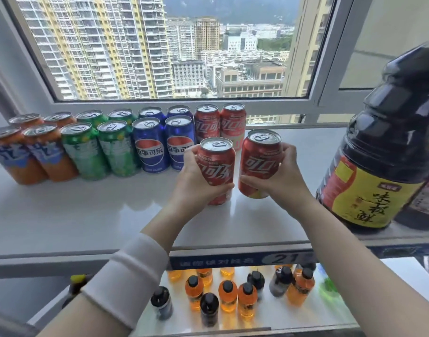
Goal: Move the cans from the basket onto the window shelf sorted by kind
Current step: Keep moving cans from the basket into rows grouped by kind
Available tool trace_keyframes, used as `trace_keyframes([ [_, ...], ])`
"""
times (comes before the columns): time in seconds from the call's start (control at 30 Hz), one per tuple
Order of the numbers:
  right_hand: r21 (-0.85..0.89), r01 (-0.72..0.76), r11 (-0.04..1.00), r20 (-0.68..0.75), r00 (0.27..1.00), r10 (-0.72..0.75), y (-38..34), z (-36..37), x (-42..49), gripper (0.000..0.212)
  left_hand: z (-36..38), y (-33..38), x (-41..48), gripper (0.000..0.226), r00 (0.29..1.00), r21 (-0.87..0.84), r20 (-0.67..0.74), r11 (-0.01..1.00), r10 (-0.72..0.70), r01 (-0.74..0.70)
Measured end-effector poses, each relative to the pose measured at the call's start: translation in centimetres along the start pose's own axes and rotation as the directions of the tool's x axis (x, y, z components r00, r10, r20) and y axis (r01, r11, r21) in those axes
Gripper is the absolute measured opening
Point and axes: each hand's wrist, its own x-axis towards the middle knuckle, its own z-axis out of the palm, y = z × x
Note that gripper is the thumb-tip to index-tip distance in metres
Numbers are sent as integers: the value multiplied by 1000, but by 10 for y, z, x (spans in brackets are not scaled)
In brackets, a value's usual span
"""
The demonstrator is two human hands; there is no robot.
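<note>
We counted four orange cans (50, 154), four green cans (83, 154), four blue cans (150, 147) and four red cola cans (207, 125), sixteen cans in all. We made out two large dark bottles (379, 154), the second only partly in view at the right edge. Below, we counted at least four small orange bottles (228, 300) and at least four small dark bottles (209, 312). Others were partly hidden, so we could not fix exact totals.

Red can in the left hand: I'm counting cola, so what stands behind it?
A pair of upright red cans stands at the window frame. The held can covers their bases and the shelf between, so contact cannot be judged.
</note>
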Motion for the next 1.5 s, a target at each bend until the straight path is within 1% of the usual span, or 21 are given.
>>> trace_keyframes([
  [0.13, -9, -16, 1000, 46, 999, 16, 3, 6, -1, 78, 0, -4, 1, 91, 1000, -6, 5, 1000, 18, -18],
  [0.23, -15, -40, 999, 55, 998, 41, 6, 7, -4, 79, 1, -7, 2, 91, 999, -1, 11, 999, 33, -33],
  [0.37, -14, -45, 999, 71, 996, 45, 6, 5, -6, 82, -5, -4, 1, 97, 992, -41, 115, 998, 50, -46],
  [0.43, -27, -38, 999, 89, 995, 40, 1, 1, -5, 91, -14, 5, 3, 99, 985, -29, 158, 997, 69, -66],
  [0.47, -45, -34, 998, 87, 996, 38, -4, -2, -3, 96, -20, 12, 6, 98, 981, 14, 168, 995, 93, -97],
  [0.53, -125, -14, 992, 64, 998, 22, -15, -9, 1, 97, -32, 24, 15, 86, 966, 188, 211, 964, 149, -190],
  [0.6, -252, 19, 967, 40, 999, -9, -28, -15, 6, 89, -40, 36, 26, 73, 927, 376, 332, 878, 172, -297],
  [0.63, -312, 27, 950, 35, 999, -16, -33, -17, 9, 84, -43, 41, 31, 71, 905, 433, 394, 837, 157, -334],
  [0.7, -384, 21, 923, 44, 999, -4, -40, -19, 13, 76, -45, 47, 40, 73, 871, 485, 480, 794, 108, -366],
  [0.77, -383, -11, 924, 62, 997, 37, -44, -19, 16, 73, -45, 52, 46, 73, 852, 501, 516, 778, 83, -379],
  [0.83, -342, -51, 938, 70, 994, 80, -47, -19, 18, 68, -45, 55, 51, 70, 844, 504, 527, 764, 96, -402],
  [0.97, -229, -122, 966, 32, 991, 132, -44, -19, 26, 61, -44, 56, 61, 66, 843, 515, 521, 739, 131, -434],
  [1.1, -183, -139, 973, 0, 990, 141, -47, -14, 46, 59, -39, 57, 80, 64, 870, 567, 463, 698, 169, -438],
  [1.4, -138, -201, 970, -11, 979, 201, -43, 2, 98, 57, -33, 55, 119, 67, 882, 635, 458, 652, 113, -413],
  [1.5, -121, -223, 967, -11, 975, 224, -38, 7, 105, 60, -34, 50, 126, 67, 890, 633, 448, 673, 85, -383],
])
